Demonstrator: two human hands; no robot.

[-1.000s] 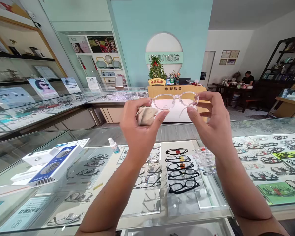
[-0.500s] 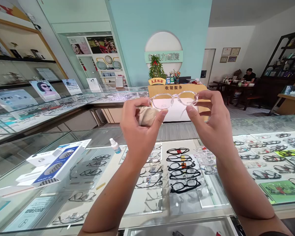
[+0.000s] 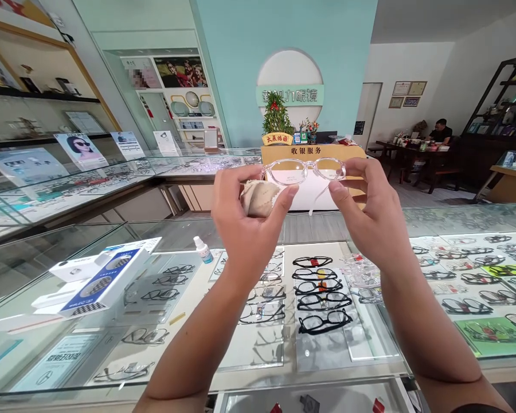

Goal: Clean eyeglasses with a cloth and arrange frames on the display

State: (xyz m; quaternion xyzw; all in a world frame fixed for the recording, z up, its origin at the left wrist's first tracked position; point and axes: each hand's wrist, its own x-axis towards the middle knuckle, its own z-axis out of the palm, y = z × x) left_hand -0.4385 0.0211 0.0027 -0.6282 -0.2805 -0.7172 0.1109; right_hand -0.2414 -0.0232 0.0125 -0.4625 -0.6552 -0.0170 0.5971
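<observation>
"What's biggest?"
"The glass-topped bench."
"And over it?"
"The left hand and right hand, apart, each pinching one end of the clear glasses."
"Smaller?"
"Beige cloth in the left hand; a white bottle on the bench."

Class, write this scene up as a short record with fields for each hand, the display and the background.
left hand: grips one end of the clear glasses, cloth in palm
right hand: grips the other end
display: column of five black glasses
left of display: bottle, box
background: desk, plant, seated person
</observation>
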